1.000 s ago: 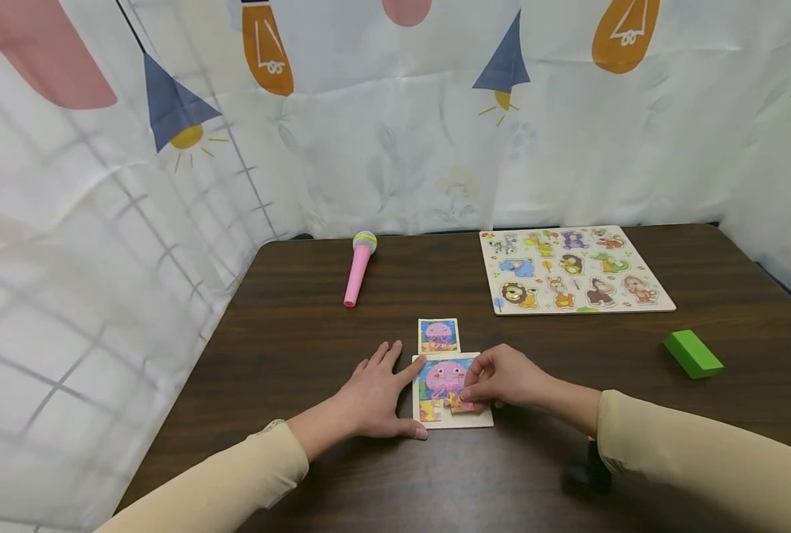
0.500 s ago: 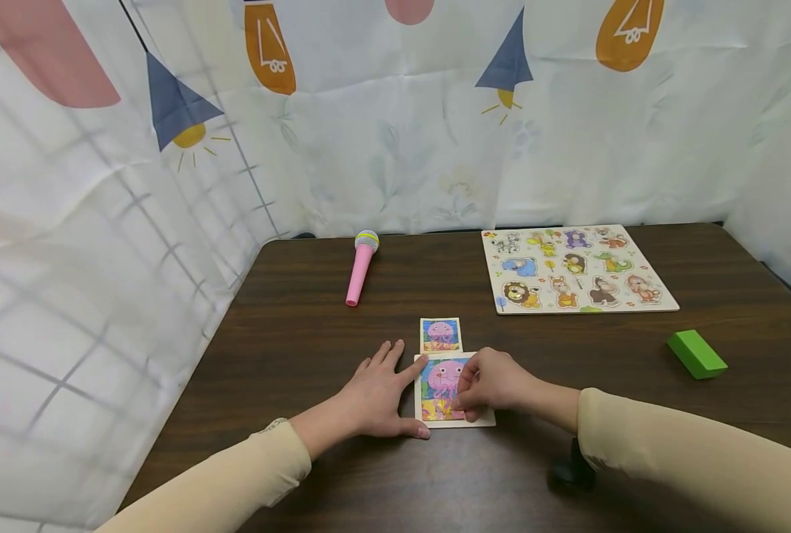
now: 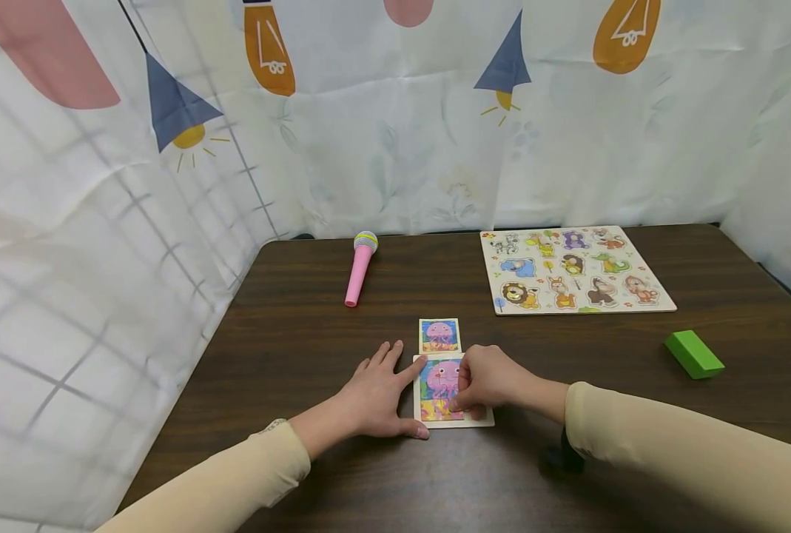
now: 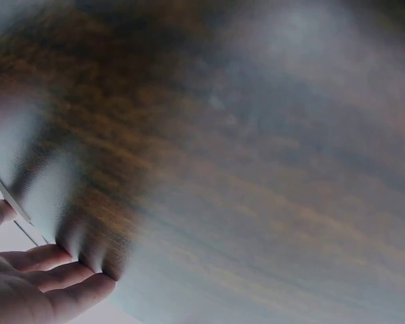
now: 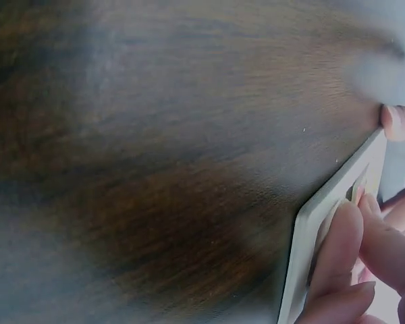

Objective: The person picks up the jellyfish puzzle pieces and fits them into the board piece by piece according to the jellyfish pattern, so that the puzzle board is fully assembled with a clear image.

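A square jigsaw board with a pink jellyfish picture lies on the table. My left hand rests flat at its left side, fingers spread. Its index finger touches the upper left corner and its thumb the lower left one. Bent over the lower right of the picture is my right hand, thumb and index finger pinching a puzzle piece at the board. Most of that piece is hidden by the fingers. Just beyond the board lies a small card with the same jellyfish.
A pink toy microphone lies at the back left. At the back right is a large animal puzzle board, with a green block nearer. A dark object shows beneath the right wrist. Patterned curtains hang behind the table.
My right hand has brought the yellow-and-pink puzzle piece down into the lower part of the picture, with the right forearm shifting left. My left hand stays on the board's edge.
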Available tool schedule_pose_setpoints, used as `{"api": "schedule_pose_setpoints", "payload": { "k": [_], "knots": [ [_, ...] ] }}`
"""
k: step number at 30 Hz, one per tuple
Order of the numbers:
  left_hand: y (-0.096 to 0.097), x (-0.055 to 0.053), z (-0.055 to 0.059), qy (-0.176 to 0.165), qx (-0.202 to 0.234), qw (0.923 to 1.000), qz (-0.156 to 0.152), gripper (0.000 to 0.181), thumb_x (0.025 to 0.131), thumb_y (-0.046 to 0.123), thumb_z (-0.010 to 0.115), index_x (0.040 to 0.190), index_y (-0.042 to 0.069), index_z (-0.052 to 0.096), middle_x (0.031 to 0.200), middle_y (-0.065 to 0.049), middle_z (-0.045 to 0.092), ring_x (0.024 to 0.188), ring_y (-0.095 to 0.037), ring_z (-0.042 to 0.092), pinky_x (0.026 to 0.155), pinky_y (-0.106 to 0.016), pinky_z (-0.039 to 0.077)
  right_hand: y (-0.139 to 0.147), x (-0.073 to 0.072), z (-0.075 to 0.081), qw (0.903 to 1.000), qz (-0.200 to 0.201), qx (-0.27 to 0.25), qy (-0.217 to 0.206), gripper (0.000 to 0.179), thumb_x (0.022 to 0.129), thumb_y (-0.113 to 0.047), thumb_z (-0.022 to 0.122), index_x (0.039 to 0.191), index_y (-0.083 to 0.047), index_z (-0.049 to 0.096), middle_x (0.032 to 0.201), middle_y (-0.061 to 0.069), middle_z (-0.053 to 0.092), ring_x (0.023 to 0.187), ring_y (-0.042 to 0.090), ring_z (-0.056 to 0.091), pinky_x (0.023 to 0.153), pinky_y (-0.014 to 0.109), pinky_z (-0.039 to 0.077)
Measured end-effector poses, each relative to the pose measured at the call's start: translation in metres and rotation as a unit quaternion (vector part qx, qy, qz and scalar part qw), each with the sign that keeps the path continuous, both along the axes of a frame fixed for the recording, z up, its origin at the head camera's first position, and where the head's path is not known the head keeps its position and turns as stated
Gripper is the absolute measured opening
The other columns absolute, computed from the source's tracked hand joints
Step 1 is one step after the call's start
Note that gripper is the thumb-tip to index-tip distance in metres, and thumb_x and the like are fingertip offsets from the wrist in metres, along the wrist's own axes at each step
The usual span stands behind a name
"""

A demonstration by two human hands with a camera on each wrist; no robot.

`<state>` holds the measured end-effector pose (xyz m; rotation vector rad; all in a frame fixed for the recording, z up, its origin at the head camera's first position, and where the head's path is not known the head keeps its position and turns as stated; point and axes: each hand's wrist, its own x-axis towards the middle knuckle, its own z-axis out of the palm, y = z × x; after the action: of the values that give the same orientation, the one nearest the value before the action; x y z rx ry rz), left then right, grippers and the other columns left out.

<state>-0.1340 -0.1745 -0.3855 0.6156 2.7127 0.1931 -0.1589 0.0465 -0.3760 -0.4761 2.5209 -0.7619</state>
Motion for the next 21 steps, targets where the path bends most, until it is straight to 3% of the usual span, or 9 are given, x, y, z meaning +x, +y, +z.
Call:
{"api": "schedule_pose_setpoints", "payload": {
  "k": [6, 14, 21],
  "knots": [
    [-0.0003, -0.0001, -0.0006, -0.001, 0.0, 1.0, 0.001, 0.105, 0.076, 0.074, 0.073, 0.161, 0.027, 0.033, 0.168, -0.021, 0.024, 0.156, -0.045, 0.021, 0.117, -0.064, 0.034, 0.0001, -0.0016, -0.0019, 1.0, 0.006, 0.005, -0.001, 0.033, 0.079, -0.026, 0.09, 0.064, -0.012, 0.064, 0.053, -0.001, 0.061, 0.053, 0.01, 0.055, 0.051, 0.023, 0.036],
    [0.0002, -0.0006, -0.001, -0.003, -0.006, 1.0, 0.002, 0.105, 0.076, 0.074, 0.073, 0.162, 0.027, 0.033, 0.168, -0.021, 0.023, 0.156, -0.045, 0.021, 0.117, -0.064, 0.034, 0.0007, -0.0038, -0.0001, 0.9982, -0.026, -0.015, -0.053, 0.031, 0.089, -0.023, 0.081, 0.07, -0.009, 0.062, 0.053, 0.003, 0.064, 0.046, 0.011, 0.062, 0.046, 0.02, 0.037],
    [0.0002, -0.0005, -0.0009, -0.002, -0.005, 1.0, -0.002, 0.106, 0.076, 0.074, 0.073, 0.162, 0.027, 0.033, 0.168, -0.022, 0.023, 0.156, -0.045, 0.021, 0.116, -0.064, 0.034, -0.0024, -0.0059, -0.0021, 0.9978, -0.03, -0.009, -0.058, 0.033, 0.088, -0.025, 0.082, 0.069, -0.008, 0.062, 0.054, 0.004, 0.064, 0.046, 0.012, 0.062, 0.045, 0.02, 0.04]
  ]
}}
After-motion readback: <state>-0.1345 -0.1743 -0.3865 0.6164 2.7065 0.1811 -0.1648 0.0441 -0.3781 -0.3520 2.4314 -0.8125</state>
